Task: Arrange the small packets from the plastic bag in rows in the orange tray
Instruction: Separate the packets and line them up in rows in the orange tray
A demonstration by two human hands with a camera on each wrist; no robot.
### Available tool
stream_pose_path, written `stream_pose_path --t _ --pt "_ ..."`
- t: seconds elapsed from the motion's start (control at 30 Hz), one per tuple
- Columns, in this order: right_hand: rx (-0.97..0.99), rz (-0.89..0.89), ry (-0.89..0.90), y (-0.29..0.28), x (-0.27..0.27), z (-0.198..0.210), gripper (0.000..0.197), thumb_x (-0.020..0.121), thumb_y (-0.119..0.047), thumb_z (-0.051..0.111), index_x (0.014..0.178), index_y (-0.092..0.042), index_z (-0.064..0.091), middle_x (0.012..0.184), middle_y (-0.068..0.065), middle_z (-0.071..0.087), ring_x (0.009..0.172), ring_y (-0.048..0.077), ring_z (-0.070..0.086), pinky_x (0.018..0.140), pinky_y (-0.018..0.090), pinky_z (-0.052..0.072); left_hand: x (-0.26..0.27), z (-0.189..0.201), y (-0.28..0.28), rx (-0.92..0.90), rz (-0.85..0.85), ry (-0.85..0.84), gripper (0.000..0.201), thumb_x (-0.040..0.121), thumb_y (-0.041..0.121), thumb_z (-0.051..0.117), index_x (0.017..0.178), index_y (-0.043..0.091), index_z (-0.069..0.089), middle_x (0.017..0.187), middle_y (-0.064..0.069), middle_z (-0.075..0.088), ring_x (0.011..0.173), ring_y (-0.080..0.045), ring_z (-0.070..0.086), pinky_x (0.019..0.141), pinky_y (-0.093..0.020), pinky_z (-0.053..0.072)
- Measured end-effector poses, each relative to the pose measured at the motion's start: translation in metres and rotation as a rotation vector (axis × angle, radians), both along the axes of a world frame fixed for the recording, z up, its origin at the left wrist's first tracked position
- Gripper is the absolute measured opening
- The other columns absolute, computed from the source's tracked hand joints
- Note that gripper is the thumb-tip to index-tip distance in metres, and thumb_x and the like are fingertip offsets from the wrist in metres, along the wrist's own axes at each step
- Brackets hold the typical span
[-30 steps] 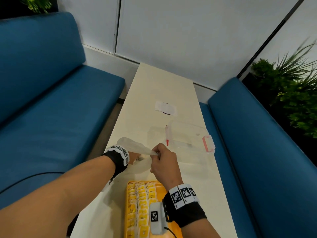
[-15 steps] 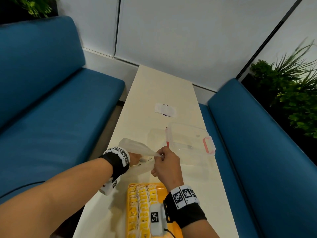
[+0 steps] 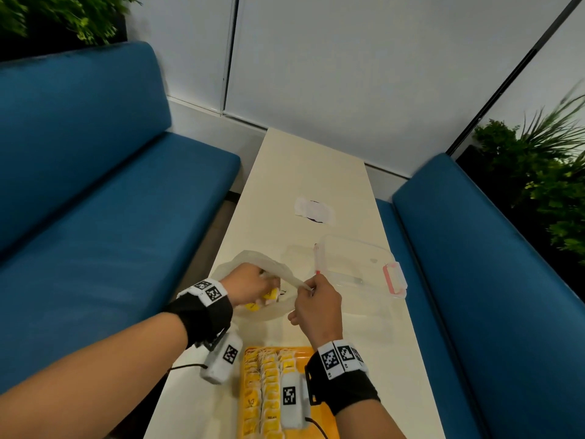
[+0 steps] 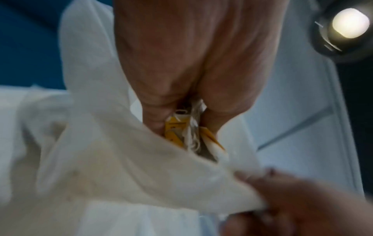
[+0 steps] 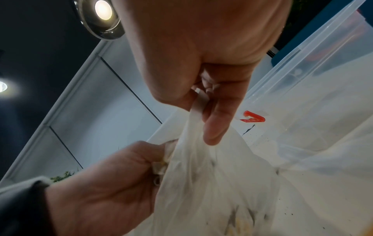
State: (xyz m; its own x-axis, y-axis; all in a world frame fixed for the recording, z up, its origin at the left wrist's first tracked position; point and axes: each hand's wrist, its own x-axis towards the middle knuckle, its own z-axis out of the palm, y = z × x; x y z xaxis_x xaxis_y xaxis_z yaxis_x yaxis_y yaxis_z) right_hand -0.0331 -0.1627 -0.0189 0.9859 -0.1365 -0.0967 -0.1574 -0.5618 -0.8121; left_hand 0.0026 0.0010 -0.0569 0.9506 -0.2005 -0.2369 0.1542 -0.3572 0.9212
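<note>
A thin white plastic bag [image 3: 278,307] lies on the cream table just beyond the orange tray [image 3: 242,403]. My left hand [image 3: 253,285] is at the bag's mouth and pinches a small bunch of yellow packets [image 4: 181,131] between thumb and fingers, partly lifted out. My right hand [image 3: 311,296] pinches the bag's rim [image 5: 198,103] and holds it up and to the right. More yellow packets [image 3: 253,307] show through the bag. The tray holds several yellow packets [image 3: 269,384] set in rows; my right wrist hides its right side.
A clear plastic box [image 3: 357,267] with red clips [image 3: 394,278] lies just right of the bag. A white paper patch [image 3: 313,210] sits farther up the narrow table [image 3: 316,166]. Blue benches [image 3: 110,232] flank both long sides.
My left hand has risen from inside the bag with yellow packets pinched in it. The right hand still holds the bag's rim. The view has tilted down.
</note>
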Motion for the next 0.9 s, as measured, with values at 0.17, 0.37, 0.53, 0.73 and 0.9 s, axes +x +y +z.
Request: stream_pose_path --t 0.17,0.37,0.53,0.73,0.9 --pt "-0.017 0.0 0.007 -0.001 0.0 -0.004 0.013 0.097 -0.007 0.047 0.085 -0.006 0.052 0.075 0.015 0.065 0.047 0.029 0.067 0.039 0.026 0.048 -0.016 0.008 0.007 -0.542 0.242 0.29 0.019 0.102 0.008 0.055 0.114 0.0 0.067 0.113 -0.023 0.072 0.094 -0.03 0.073 0.071 -0.037 0.061" --pt "-0.047 0.014 0.002 -0.01 -0.005 -0.016 0.014 0.097 -0.009 0.046 0.084 -0.008 0.052 0.071 0.015 0.065 0.047 0.03 0.066 0.039 0.029 0.05 -0.062 0.016 0.005 -0.932 0.349 0.459 0.025 0.103 0.017 0.057 0.124 0.005 0.064 0.118 -0.023 0.07 0.105 -0.037 0.072 0.077 -0.046 0.063" --pt "-0.127 0.129 0.03 -0.025 -0.02 -0.03 0.003 0.091 -0.023 0.056 0.09 -0.022 0.053 0.077 0.005 0.067 0.063 0.023 0.068 0.06 0.043 0.059 -0.103 0.004 -0.005 -1.026 0.374 0.574 0.029 0.102 0.015 0.055 0.128 0.007 0.066 0.108 -0.022 0.072 0.091 -0.034 0.074 0.076 -0.046 0.063" --pt "-0.237 0.416 -0.292 -0.039 -0.062 -0.01 0.039 0.084 -0.021 0.068 0.117 -0.035 0.054 0.109 -0.016 0.044 0.087 0.003 0.054 0.068 0.008 0.041 -0.126 -0.008 -0.014 -1.034 0.427 0.649 0.032 0.106 0.019 0.045 0.13 0.008 0.062 0.109 -0.026 0.068 0.092 -0.035 0.074 0.079 -0.045 0.062" --pt "-0.211 0.795 -0.261 -0.028 -0.08 -0.012 0.022 0.088 -0.026 0.064 0.107 -0.035 0.065 0.101 -0.024 0.044 0.088 -0.003 0.056 0.071 0.013 0.047 -0.133 -0.013 -0.024 -1.021 0.428 0.676 0.032 0.103 0.018 0.052 0.131 0.01 0.065 0.117 -0.021 0.071 0.098 -0.032 0.074 0.083 -0.044 0.062"
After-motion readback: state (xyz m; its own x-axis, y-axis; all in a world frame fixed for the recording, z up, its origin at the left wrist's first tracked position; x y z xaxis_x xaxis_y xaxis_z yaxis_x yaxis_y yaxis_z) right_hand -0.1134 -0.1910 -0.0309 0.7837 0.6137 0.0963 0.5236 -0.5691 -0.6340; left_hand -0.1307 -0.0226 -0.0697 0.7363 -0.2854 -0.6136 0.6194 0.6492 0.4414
